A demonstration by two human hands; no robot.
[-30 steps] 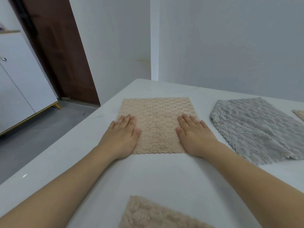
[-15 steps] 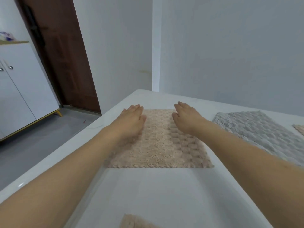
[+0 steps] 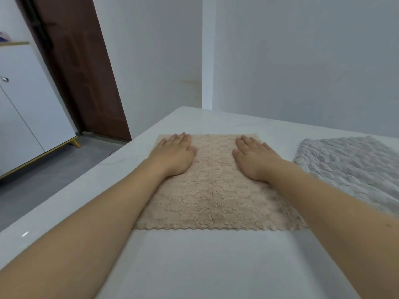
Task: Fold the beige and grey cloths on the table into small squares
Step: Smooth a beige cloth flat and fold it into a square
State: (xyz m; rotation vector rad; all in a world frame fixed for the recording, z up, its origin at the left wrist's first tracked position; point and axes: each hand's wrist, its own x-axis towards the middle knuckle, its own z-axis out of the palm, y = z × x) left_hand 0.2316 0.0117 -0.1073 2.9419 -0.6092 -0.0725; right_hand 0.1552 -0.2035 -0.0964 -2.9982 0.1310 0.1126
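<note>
A beige fluffy cloth (image 3: 213,190) lies flat on the white table (image 3: 194,266), spread as one rectangle with a scalloped near edge. My left hand (image 3: 174,155) rests palm down on its far left part, fingers together and reaching the far edge. My right hand (image 3: 253,159) lies flat on the far right part in the same way. Neither hand grips the fabric. A grey cloth (image 3: 349,167) lies spread out to the right, cut off by the frame's edge.
The table's left edge (image 3: 71,203) drops to a grey floor. A white cabinet (image 3: 26,117) and a brown door (image 3: 79,67) stand at the left. White walls close the far side of the table.
Both hands slid from the cloth's near edge toward its far edge, pressing flat. The view tilted up, so a second beige cloth near me has left the frame.
</note>
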